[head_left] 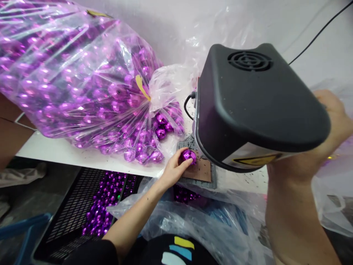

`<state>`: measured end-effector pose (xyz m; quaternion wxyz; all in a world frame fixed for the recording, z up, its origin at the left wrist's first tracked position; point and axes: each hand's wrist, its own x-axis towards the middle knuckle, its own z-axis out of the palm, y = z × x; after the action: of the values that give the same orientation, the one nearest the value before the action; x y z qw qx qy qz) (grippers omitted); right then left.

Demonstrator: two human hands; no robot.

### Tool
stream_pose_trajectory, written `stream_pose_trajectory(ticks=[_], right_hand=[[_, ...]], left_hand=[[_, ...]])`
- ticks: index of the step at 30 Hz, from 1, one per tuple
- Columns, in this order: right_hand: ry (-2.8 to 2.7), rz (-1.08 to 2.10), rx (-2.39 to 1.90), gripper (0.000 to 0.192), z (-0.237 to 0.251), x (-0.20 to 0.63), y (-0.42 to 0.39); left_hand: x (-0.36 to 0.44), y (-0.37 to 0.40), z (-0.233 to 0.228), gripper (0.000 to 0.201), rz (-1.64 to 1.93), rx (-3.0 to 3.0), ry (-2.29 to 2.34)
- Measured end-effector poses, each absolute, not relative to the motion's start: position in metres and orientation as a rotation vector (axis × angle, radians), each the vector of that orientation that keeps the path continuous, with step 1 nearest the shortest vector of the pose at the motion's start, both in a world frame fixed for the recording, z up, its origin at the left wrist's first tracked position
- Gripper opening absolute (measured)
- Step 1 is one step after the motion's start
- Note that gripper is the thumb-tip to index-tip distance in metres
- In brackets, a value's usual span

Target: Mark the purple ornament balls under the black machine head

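Two hands are in view, both yours. Your left hand [173, 170] reaches forward from the near centre and pinches one purple faceted ball [188, 155] between thumb and fingertips. The ball sits at the left edge of a brown pad [201, 171] on the grey base plate [213, 179] beneath the machine; whether the ball touches the pad cannot be told.

Your right hand [332, 127] is raised at the right of the scene, behind the black machine head [248, 106]. The head hides your fingers, so you cannot tell whether this hand is open or closed, nor whether it grips anything.

The machine head stands over the pad and has a round vent grille [250, 60] on top and a yellow warning label [255, 160] on its near underside. One black cable [188, 106] loops at its left side; another cable [320, 33] runs off to the far right.

Left of the machine, a large clear plastic bag [82, 77] lies on the white table [49, 151], filled with many purple balls of the same kind, its mouth open toward the pad. Dark specks are scattered on the table near the base plate.

Below the table edge, a black mesh crate [79, 206] holds more purple balls [100, 209]. Crumpled clear plastic sheeting [193, 221] lies near you, just right of the crate.
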<state>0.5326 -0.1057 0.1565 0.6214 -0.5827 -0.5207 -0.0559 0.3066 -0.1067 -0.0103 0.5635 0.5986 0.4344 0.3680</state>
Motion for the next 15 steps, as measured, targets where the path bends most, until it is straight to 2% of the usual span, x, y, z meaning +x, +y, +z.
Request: stream_pose_trajectory(ticks=[8, 11, 15], right_hand=[[-1.185, -0.094, -1.328, 0.056, 0.159, 0.527, -0.108], [-1.175, -0.096, -1.331, 0.056, 0.16, 0.527, -0.109], [-1.201, -0.119, -1.336, 0.054, 0.16, 0.528, -0.11]], left_hand=[[0.323, -0.123, -0.014, 0.04, 0.862, 2.155, 1.03], [0.328, -0.126, -0.015, 0.039, 0.841, 2.226, 1.051], [0.33, -0.125, -0.016, 0.049, 0.81, 2.113, 1.063]])
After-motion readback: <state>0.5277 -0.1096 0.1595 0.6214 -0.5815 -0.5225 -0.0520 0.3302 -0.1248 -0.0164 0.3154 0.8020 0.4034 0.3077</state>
